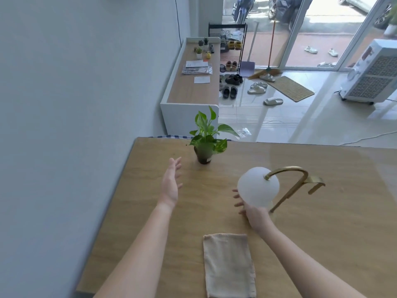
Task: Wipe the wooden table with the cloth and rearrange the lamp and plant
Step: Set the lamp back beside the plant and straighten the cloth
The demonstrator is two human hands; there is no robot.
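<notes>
A small green plant (pixel 206 138) in a dark pot stands near the far edge of the wooden table (pixel 322 222). My left hand (pixel 170 183) hovers open, fingers spread, a short way left of the pot and apart from it. A lamp (pixel 257 186) with a white globe and a curved brass arm stands right of centre. My right hand (pixel 251 209) cups the underside of the globe; part of the hand is hidden behind it. A folded beige cloth (pixel 228 265) lies flat at the near edge, between my forearms.
A grey wall (pixel 75 104) runs along the table's left side. Beyond the far edge stand a low wooden-topped cabinet (pixel 193 89) with small pots and papers, a shoe rack, scattered sandals, a doormat and a white cooler fan (pixel 371 72).
</notes>
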